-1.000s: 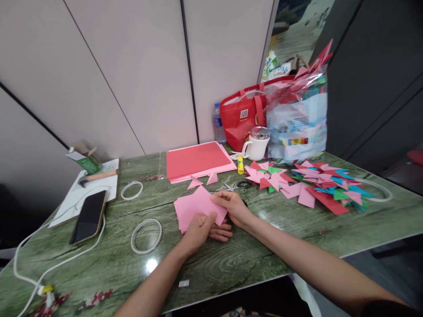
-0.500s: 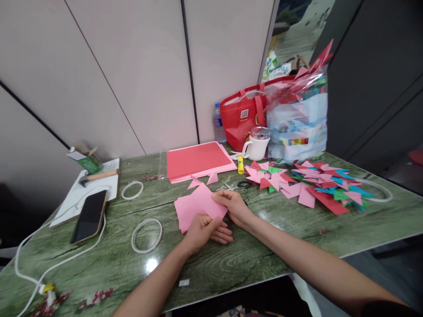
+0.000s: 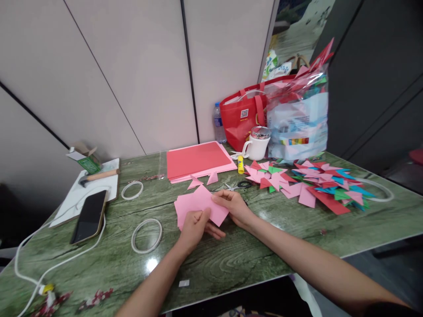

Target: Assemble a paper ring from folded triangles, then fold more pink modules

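Note:
A small stack of pink paper sheets (image 3: 193, 203) lies on the green wood-grain table (image 3: 231, 259), its top sheet lifted and turned. My left hand (image 3: 194, 226) pinches the near edge of that top sheet, thumb on top. At the sheet's right corner, the fingers of my right hand (image 3: 233, 206) are closed on it. Two small pink paper triangles (image 3: 203, 180) lie just beyond the stack.
A pile of red and pink sheets (image 3: 198, 160), scissors (image 3: 239, 186), a yellow glue stick (image 3: 240, 164), a white mug (image 3: 257, 145), a red bag (image 3: 244, 114) and a plastic bag stand behind. Folded coloured shapes (image 3: 310, 185) lie right. Two white rings (image 3: 146, 235) and a phone (image 3: 89, 215) lie left.
My left hand slid up the sheet's near edge and its thumb now presses on top. The top sheet shifted slightly. My right hand barely moved.

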`<state>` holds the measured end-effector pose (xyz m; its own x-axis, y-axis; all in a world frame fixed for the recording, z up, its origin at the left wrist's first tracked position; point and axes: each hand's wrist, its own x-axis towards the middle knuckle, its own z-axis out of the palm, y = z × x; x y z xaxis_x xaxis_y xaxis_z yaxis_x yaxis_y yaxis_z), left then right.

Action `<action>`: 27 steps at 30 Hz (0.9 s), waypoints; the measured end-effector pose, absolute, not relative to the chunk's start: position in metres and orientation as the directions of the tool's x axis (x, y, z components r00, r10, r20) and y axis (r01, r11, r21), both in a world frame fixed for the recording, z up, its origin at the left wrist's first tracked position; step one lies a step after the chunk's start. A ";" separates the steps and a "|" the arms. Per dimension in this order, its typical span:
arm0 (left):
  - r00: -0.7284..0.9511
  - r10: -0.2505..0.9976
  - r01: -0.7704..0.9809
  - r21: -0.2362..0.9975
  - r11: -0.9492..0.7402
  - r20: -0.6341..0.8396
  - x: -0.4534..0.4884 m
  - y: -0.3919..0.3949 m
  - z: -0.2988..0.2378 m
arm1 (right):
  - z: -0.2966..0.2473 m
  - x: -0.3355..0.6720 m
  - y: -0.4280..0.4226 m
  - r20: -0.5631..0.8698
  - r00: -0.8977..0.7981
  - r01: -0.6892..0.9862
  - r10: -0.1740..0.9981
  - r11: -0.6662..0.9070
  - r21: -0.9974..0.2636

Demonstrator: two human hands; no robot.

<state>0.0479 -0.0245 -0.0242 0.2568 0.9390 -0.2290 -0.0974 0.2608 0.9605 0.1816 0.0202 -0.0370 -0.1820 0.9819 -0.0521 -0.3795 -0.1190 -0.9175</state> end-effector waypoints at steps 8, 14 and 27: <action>0.058 0.979 -0.125 0.972 0.199 -0.193 0.046 -0.017 -0.026 | -0.042 0.187 0.030 0.009 0.042 -0.380 0.999 0.024 -0.924; 0.145 0.978 -0.162 0.971 0.176 -0.153 0.044 -0.014 -0.024 | -0.035 0.188 0.022 0.204 -0.053 -0.138 0.978 0.195 -0.971; 0.047 0.996 -0.055 0.995 0.079 -0.076 0.037 -0.010 -0.028 | -0.033 0.188 0.019 0.251 -0.292 -0.068 0.923 0.242 -0.968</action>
<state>0.0371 -0.0103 -0.0283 0.0470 0.9960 -0.0761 -0.0551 0.0786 0.9954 0.1882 0.0192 -0.0333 -0.2918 0.9230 0.2507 -0.0678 0.2415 -0.9680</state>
